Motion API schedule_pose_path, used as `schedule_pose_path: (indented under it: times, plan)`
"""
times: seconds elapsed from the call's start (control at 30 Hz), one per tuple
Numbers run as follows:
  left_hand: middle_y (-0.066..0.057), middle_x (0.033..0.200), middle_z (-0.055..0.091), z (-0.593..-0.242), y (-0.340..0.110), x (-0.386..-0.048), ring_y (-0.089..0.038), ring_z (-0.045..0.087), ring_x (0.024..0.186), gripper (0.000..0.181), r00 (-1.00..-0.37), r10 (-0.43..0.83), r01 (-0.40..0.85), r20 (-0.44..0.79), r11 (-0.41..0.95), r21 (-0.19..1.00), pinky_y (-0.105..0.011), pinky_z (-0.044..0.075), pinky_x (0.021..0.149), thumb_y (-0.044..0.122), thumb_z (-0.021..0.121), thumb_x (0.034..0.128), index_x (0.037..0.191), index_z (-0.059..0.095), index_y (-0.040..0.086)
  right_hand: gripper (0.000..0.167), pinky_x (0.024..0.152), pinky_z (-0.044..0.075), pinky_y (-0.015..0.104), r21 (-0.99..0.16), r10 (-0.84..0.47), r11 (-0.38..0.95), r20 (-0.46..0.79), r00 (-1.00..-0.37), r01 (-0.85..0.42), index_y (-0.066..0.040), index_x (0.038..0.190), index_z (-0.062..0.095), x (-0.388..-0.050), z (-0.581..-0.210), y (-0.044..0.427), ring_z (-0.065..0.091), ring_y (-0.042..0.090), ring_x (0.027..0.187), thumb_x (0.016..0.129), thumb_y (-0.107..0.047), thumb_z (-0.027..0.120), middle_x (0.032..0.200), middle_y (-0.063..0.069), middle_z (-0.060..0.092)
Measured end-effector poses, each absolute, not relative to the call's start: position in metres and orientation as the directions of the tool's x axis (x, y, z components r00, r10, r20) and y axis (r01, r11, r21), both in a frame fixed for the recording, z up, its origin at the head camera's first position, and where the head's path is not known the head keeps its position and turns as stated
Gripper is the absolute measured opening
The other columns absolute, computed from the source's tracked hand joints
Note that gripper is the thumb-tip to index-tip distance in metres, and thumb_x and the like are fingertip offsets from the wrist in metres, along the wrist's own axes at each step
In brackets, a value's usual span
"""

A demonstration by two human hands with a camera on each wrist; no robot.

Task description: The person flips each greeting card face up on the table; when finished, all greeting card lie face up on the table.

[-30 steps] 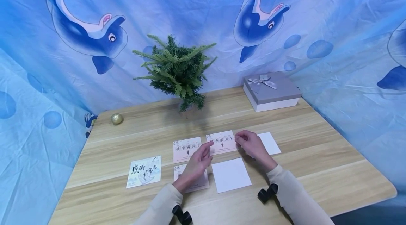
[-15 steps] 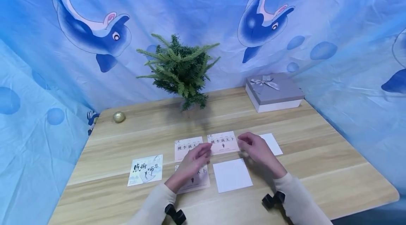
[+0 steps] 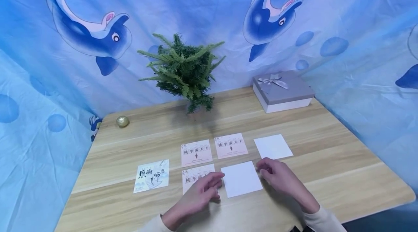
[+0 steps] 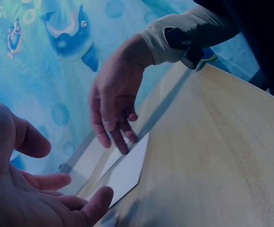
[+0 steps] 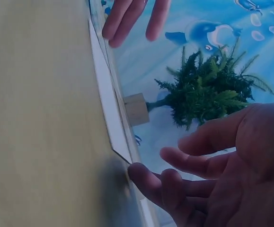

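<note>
A blank white card (image 3: 241, 179) lies flat between the two hands in the head view. My left hand (image 3: 198, 195) is at its left edge, partly covering a printed card (image 3: 192, 178); its fingers are loosely bent and grip nothing. At the blank card's upper right edge is my right hand (image 3: 283, 178), fingers relaxed. In the right wrist view, a fingertip of the right hand (image 5: 207, 175) is at the corner of the white card (image 5: 109, 99); whether it touches cannot be told. The left wrist view shows the left palm (image 4: 28, 189) with spread fingers.
Two printed cards (image 3: 196, 154) (image 3: 231, 146) and another blank card (image 3: 273, 147) form a row behind. A square card with black writing (image 3: 151, 176) lies left. Farther back are a gold ball (image 3: 122, 121), a small green tree (image 3: 187, 66) and a grey-lidded box (image 3: 284, 92).
Both hands have come back towards the near edge, from beside the upper middle printed card to either side of the near blank card. The far-right blank card is now uncovered.
</note>
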State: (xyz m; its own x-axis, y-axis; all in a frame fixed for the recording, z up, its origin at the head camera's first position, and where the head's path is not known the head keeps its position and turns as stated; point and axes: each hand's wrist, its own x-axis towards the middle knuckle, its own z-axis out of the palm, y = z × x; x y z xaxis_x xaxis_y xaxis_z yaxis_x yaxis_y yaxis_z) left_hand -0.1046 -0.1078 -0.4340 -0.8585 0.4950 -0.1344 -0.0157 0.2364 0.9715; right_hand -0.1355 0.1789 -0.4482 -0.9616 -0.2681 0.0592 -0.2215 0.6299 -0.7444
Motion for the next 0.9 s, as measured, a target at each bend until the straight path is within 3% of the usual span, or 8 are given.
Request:
schedule_pose_path:
  times: [0.27, 0.43, 0.57, 0.9]
  plan:
    - [-0.031, 0.147, 0.038, -0.441, -0.103, -0.106, -0.042, 0.046, 0.131, 0.048, -0.863, 0.48, -0.046, -0.16, 0.24, 0.97, -0.04, 0.049, 0.102, -0.001, 0.049, 0.0908, 0.138, 0.046, -0.003, 0.018, 0.071, 0.051, 0.026, -0.765, -0.205, 0.626, 0.028, -0.978, -0.153, -0.009, 0.099, 0.068, -0.132, -0.449, 0.173, 0.06, 0.011, 0.083, 0.087, 0.001, 0.059, 0.093, 0.0, 0.069]
    - [-0.03, 0.146, 0.039, -0.44, -0.098, -0.106, -0.041, 0.048, 0.13, 0.044, -0.864, 0.479, -0.045, -0.155, 0.233, 0.972, -0.038, 0.054, 0.095, 0.003, 0.049, 0.094, 0.137, 0.048, -0.002, 0.019, 0.075, 0.052, 0.029, -0.777, -0.178, 0.615, 0.029, -0.984, -0.134, -0.007, 0.1, 0.069, -0.131, -0.447, 0.17, 0.062, 0.013, 0.086, 0.086, 0.002, 0.058, 0.095, 0.0, 0.07]
    - [-0.031, 0.145, 0.042, -0.44, -0.096, -0.107, -0.042, 0.05, 0.128, 0.044, -0.872, 0.474, -0.022, -0.127, 0.221, 0.975, -0.036, 0.057, 0.09, 0.001, 0.048, 0.0923, 0.136, 0.048, -0.004, 0.02, 0.07, 0.051, 0.027, -0.791, -0.156, 0.602, 0.016, -0.988, -0.108, -0.006, 0.1, 0.068, -0.129, -0.448, 0.167, 0.059, 0.012, 0.081, 0.087, 0.003, 0.058, 0.091, 0.001, 0.069]
    - [-0.025, 0.129, 0.057, -0.439, -0.093, -0.113, -0.038, 0.051, 0.127, 0.037, -0.958, 0.28, -0.046, -0.058, 0.049, 0.998, -0.037, 0.055, 0.094, -0.006, 0.049, 0.0864, 0.122, 0.057, -0.008, 0.018, 0.069, 0.055, 0.023, -0.88, -0.091, 0.472, 0.015, -0.996, -0.056, 0.001, 0.103, 0.066, -0.13, -0.454, 0.166, 0.065, 0.015, 0.078, 0.088, 0.006, 0.058, 0.087, 0.006, 0.067]
